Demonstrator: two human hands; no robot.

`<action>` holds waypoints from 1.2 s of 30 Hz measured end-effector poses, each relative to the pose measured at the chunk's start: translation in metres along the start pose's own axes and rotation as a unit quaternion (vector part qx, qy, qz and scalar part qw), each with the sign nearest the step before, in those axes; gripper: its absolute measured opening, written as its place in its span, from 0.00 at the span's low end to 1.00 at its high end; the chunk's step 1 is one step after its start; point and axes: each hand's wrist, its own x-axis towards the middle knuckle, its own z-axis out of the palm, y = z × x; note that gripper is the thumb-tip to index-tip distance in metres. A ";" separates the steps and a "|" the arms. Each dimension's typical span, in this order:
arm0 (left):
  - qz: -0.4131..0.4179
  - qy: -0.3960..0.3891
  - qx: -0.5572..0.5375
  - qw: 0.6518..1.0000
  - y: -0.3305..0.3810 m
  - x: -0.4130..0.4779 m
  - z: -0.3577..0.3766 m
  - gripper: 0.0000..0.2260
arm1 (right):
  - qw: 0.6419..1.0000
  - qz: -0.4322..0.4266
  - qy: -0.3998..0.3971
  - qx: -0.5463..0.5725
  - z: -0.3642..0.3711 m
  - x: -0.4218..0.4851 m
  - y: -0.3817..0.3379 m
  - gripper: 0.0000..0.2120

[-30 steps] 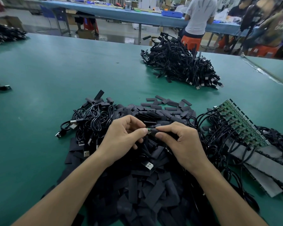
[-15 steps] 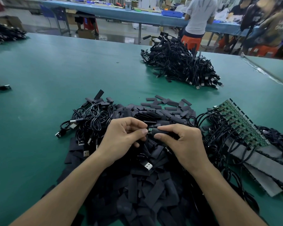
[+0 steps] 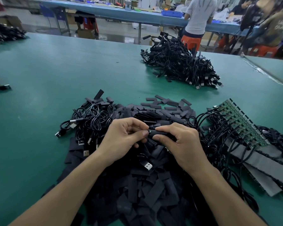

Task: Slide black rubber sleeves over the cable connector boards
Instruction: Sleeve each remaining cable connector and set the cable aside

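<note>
Both hands meet over the sleeve heap near the front edge of the counter. The left hand pinches the exposed tip of the connector board, and the right hand grips the black rubber sleeve around it. Best pushed straight, in line, without buckling.

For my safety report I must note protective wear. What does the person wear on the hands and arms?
Nothing shows. The left hand and the right hand are bare: no gloves, rings or watch. Both forearms are bare too; no clothing reaches into view.
</note>
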 end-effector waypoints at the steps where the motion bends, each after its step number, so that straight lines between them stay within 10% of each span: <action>1: -0.002 -0.001 0.001 1.000 0.000 0.000 0.000 0.05 | 1.000 -0.003 0.001 -0.001 0.000 0.000 0.000 0.10; 36: -0.003 0.028 0.004 1.000 -0.003 0.000 0.002 0.08 | 0.994 0.061 0.047 0.079 0.000 0.001 -0.004 0.16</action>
